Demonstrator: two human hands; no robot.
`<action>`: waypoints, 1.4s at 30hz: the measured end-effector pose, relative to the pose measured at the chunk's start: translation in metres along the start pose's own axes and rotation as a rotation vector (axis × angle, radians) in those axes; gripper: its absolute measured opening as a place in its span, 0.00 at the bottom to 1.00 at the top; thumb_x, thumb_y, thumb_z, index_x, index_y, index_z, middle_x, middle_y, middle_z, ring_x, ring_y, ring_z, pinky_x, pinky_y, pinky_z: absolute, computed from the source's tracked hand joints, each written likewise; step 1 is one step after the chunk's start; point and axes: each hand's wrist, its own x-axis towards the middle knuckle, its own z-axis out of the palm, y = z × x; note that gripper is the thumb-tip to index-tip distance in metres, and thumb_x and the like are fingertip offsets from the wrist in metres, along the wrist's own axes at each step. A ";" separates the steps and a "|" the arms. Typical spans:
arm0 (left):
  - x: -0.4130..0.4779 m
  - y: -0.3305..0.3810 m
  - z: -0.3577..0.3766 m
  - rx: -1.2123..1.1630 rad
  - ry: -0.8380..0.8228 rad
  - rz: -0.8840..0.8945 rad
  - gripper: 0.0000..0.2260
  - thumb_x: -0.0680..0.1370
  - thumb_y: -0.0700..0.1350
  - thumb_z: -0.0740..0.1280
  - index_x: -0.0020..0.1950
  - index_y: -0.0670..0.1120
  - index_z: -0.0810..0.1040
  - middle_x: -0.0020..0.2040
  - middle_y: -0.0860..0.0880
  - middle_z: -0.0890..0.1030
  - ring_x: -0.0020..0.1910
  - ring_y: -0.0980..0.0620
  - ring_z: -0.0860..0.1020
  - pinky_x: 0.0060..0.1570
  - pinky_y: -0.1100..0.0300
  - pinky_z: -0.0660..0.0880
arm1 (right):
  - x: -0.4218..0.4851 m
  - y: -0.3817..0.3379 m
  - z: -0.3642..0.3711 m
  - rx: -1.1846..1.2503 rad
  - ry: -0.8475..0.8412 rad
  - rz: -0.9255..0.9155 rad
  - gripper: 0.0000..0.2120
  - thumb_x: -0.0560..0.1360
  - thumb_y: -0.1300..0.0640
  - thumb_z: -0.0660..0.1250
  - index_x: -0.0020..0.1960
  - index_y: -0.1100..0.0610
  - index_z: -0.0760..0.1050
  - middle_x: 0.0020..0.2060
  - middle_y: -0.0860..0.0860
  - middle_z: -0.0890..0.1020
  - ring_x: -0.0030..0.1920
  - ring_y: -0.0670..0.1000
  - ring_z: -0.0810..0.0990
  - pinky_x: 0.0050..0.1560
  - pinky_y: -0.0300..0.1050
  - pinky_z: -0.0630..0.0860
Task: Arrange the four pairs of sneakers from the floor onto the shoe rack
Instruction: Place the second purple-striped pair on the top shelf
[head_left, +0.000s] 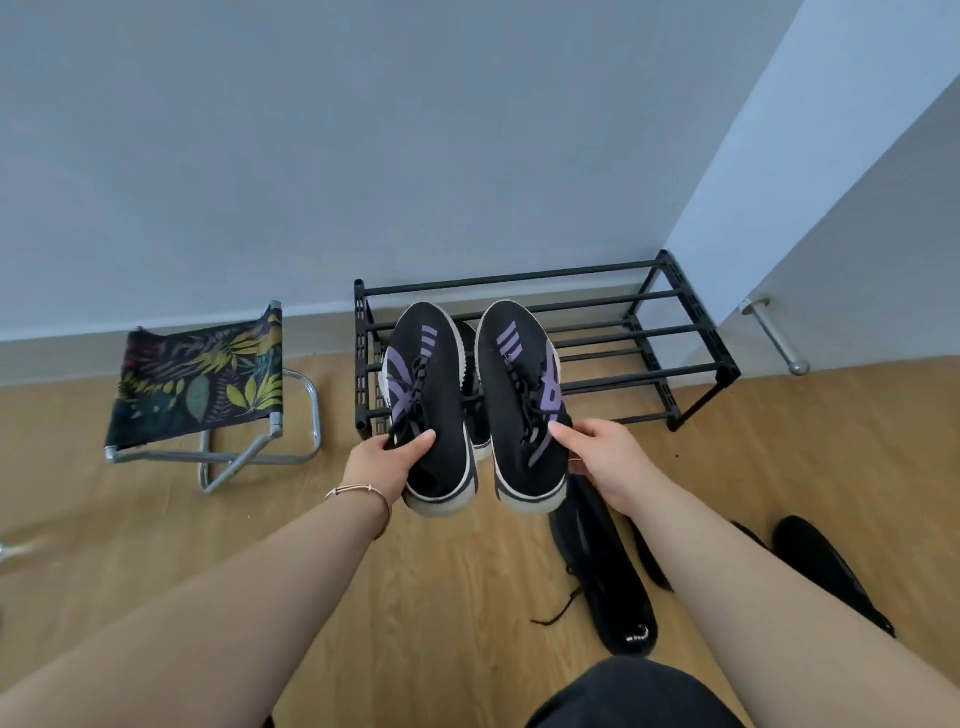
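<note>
A folding stool (208, 387) with a leaf-print seat stands on the wooden floor (441, 597) to the left of the black shoe rack (649, 332), which sits against the far wall in the corner. A metal door handle (774, 335) shows at the right, beyond the rack. Black sneakers (602, 566) lie on the floor near the person, on the right, partly hidden by the right forearm. Another dark shoe (475, 410) shows in the gap between the two held ones; whether it rests on the rack cannot be told.

The held pair is black knit with purple stripes, black laces and pale soles, toes pointing away toward the rack. The left hand (387, 467), with a thin bracelet (363, 491) at the wrist, grasps the left sneaker (426, 384) at its ankle opening, thumb on top. The right hand (602, 462) grips the right sneaker (519, 395) the same way. Both shoes hang in the air, just in front of the left part of the rack, side by side and close together.
</note>
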 end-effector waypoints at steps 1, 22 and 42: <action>0.006 0.002 -0.003 -0.003 0.022 -0.003 0.15 0.69 0.55 0.79 0.49 0.47 0.85 0.47 0.48 0.88 0.50 0.45 0.86 0.56 0.46 0.82 | 0.008 -0.003 0.005 0.004 -0.007 0.002 0.09 0.79 0.55 0.70 0.52 0.61 0.85 0.48 0.55 0.89 0.54 0.60 0.86 0.60 0.59 0.81; 0.018 -0.015 -0.012 -0.036 0.085 0.002 0.46 0.58 0.73 0.75 0.70 0.51 0.72 0.60 0.53 0.82 0.57 0.49 0.82 0.58 0.47 0.82 | 0.021 0.018 0.035 -0.044 -0.281 0.075 0.33 0.75 0.46 0.75 0.76 0.42 0.65 0.62 0.52 0.83 0.60 0.57 0.84 0.55 0.54 0.83; 0.018 0.000 -0.002 -0.079 0.073 0.118 0.33 0.77 0.50 0.74 0.79 0.49 0.66 0.52 0.51 0.82 0.46 0.50 0.85 0.57 0.51 0.82 | 0.049 -0.008 0.058 0.004 -0.123 -0.050 0.33 0.75 0.62 0.75 0.76 0.51 0.67 0.57 0.61 0.81 0.47 0.55 0.80 0.45 0.47 0.78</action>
